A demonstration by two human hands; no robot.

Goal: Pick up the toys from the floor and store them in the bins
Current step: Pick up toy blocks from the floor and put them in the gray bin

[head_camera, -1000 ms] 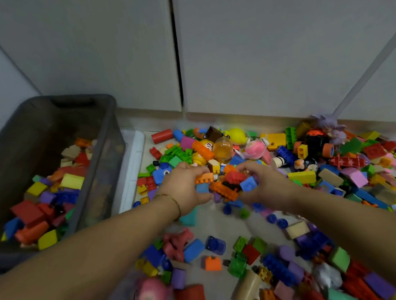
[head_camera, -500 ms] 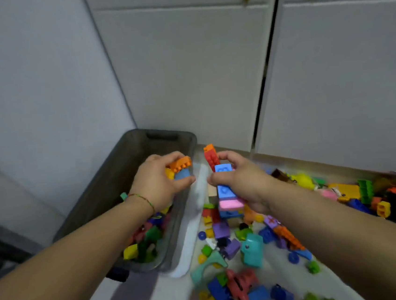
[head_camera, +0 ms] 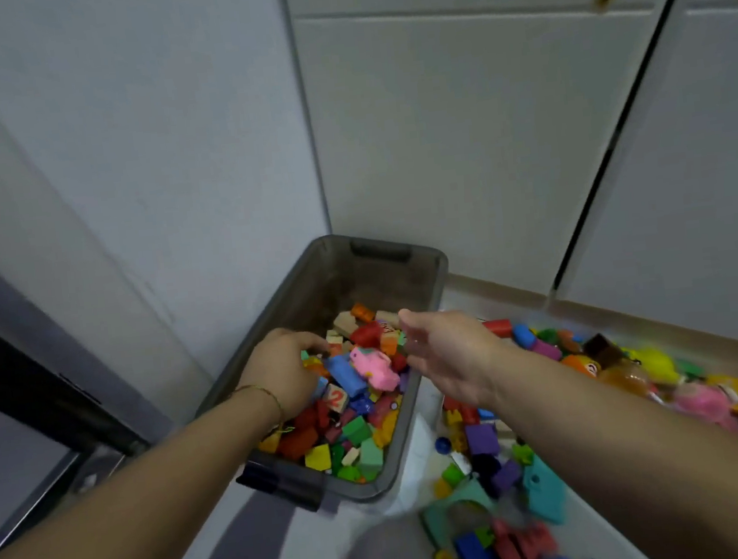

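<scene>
The grey plastic bin (head_camera: 425,314) stands in the corner, holding several coloured blocks. My left hand (head_camera: 283,372) hovers over the bin's left side with its fingers curled down onto the pile; an orange piece (head_camera: 314,366) shows at the fingertips, and whether the hand holds it is hidden. My right hand (head_camera: 450,355) is above the bin's right rim, fingers spread and empty. A blue block (head_camera: 344,375) and a pink block (head_camera: 374,368) lie blurred on top of the pile between my hands.
Many loose toys (head_camera: 562,363) cover the floor to the right of the bin, among them teal pieces (head_camera: 541,488) and a purple block (head_camera: 483,439). White cabinet doors (head_camera: 456,133) rise behind the bin. A dark frame (head_camera: 28,388) stands at the left.
Both hands carried blocks from the floor pile over to the bin. My right hand has let go of the blue and pink stack, which now sits in the bin.
</scene>
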